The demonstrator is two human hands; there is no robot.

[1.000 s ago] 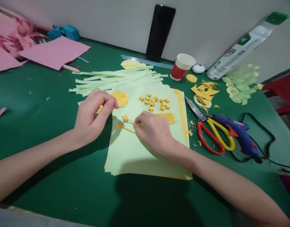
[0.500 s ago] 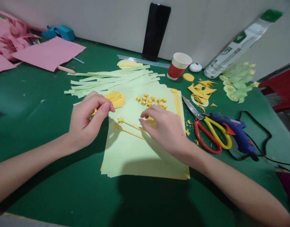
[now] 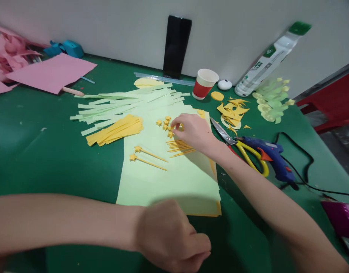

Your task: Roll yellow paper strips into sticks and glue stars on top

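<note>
My right hand [image 3: 193,131] reaches over a cluster of small yellow paper stars [image 3: 165,127] on a stack of pale green paper [image 3: 163,189]. Its thumb and forefinger pinch at a star on the cluster's right edge, and the hand covers other stars there. Below its palm lie several thin yellow sticks [image 3: 180,147]. Two sticks tipped with paper stars [image 3: 148,153] rest on the sheet to the left. Close to the camera, my left hand [image 3: 174,239] is closed and slightly blurred over the stack's front edge; whatever its fingers hold is hidden.
Yellow strips [image 3: 116,131] and pale green strips [image 3: 129,102] lie left of and behind the stack. At right are scissors [image 3: 252,157], a blue glue gun [image 3: 272,151] and yellow scraps [image 3: 233,113]. A paper cup [image 3: 205,84] and black phone-like slab [image 3: 177,47] stand behind.
My left hand has swung from beside the yellow strips down to the near edge, uncovering the strips. My right hand has moved up from the sticks to the stars. The view has shifted slightly.
</note>
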